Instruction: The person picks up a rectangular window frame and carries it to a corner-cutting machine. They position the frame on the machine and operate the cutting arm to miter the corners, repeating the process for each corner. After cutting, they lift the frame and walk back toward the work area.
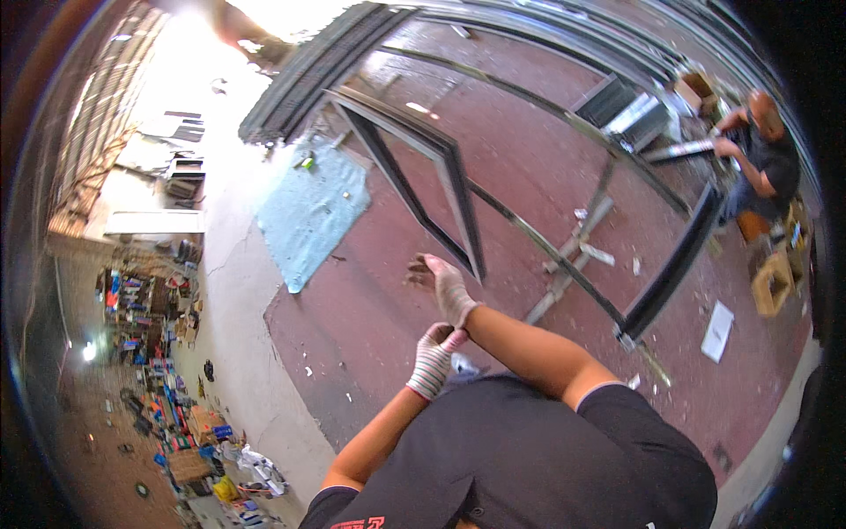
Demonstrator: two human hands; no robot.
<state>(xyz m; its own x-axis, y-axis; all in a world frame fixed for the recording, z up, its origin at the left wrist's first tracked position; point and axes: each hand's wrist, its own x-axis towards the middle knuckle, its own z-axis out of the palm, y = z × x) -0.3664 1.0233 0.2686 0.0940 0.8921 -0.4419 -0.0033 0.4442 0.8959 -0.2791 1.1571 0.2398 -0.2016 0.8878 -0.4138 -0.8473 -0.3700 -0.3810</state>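
Both of my hands wear light knitted work gloves. My left hand, in a striped glove, is closed at my right wrist, its fingers on the cuff of the other glove. My right hand is held out in front of me, fingers stretched and partly apart, with nothing in it. Beyond it is a dark rectangular frame, apart from both hands. Its lower corner is the part nearest my right hand. A long thin rail runs from that frame toward a dark profile at the right.
A light blue sheet lies on the reddish floor, left of the frame. At the far right a co-worker sits holding a long profile. Cardboard boxes stand nearby. Long dark profiles are stacked at the back. Tools and clutter line the left.
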